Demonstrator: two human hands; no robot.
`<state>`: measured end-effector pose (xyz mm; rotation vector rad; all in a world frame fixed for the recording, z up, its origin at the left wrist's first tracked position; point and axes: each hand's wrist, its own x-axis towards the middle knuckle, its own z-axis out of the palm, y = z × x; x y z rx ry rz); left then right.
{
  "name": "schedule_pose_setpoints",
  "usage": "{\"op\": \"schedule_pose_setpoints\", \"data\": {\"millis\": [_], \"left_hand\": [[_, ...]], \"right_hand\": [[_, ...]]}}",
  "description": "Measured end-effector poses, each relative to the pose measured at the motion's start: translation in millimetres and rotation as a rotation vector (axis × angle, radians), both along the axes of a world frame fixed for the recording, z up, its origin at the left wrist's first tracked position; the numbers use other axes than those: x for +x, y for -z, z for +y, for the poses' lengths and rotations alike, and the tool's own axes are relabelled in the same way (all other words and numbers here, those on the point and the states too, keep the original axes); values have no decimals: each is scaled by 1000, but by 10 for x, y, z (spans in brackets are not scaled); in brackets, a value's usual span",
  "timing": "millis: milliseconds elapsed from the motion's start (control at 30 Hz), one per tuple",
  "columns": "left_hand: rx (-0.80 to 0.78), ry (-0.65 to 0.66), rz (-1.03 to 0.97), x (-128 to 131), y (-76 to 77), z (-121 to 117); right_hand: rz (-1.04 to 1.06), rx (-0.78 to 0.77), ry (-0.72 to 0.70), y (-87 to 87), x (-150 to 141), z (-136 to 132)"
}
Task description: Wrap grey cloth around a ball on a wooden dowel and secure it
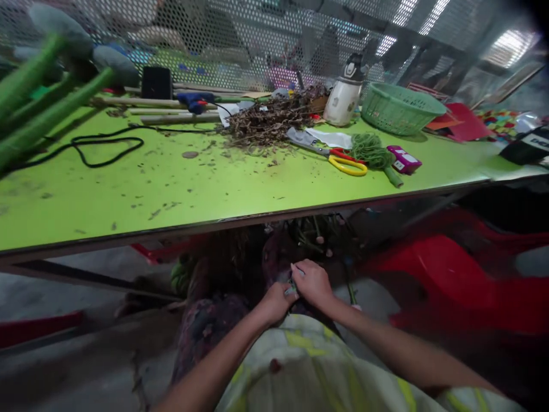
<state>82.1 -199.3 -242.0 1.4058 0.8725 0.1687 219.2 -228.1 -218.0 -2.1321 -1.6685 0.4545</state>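
Observation:
Below the table's front edge, over my lap, my left hand (277,302) and my right hand (314,283) are close together, fingers curled in. Something small, thin and pale greenish shows between them, too little of it to name. On the table beyond my hands lie scissors (348,162) with red and yellow handles, a tangle of green yarn (371,150) and a small purple box (404,159). A heap of dry brown plant stems (268,121) spreads behind the scissors.
The lime green table (206,183) holds a blue glue gun (195,102), a white bottle (342,102) and a green basket (398,109). Green-wrapped stalks (55,123) lean at left. A perforated screen (240,40) stands behind. Red chairs (446,274) are at right.

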Motion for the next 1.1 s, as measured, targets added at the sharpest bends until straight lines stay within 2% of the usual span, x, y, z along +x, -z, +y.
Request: {"op": "schedule_pose_setpoints", "data": {"millis": [300,433,500,600,700,767,833,900,1000,1100], "left_hand": [[75,4,42,-66,-22,147],[111,19,75,-123,-87,109],[133,28,80,-171,-180,53],[212,63,69,-248,-411,-10],[390,86,78,-260,-651,-3],[510,108,141,-219,-728,31],[613,136,246,-160,-707,66],[680,145,347,-111,-614,87],[694,158,407,-86,-450,88],[679,184,436,-92,-343,68]], "right_hand": [[-101,61,-36,130,-60,112],[-93,76,-40,98,-125,93],[-83,90,-45,-18,-160,41],[15,147,-66,-329,-172,-30],[232,203,-77,-638,-95,4],[353,133,-58,-723,-10,101],[378,33,-25,-676,66,222],[337,-20,5,-534,107,324],[262,-72,25,-291,84,376],[161,-104,48,-150,3,327]]}}
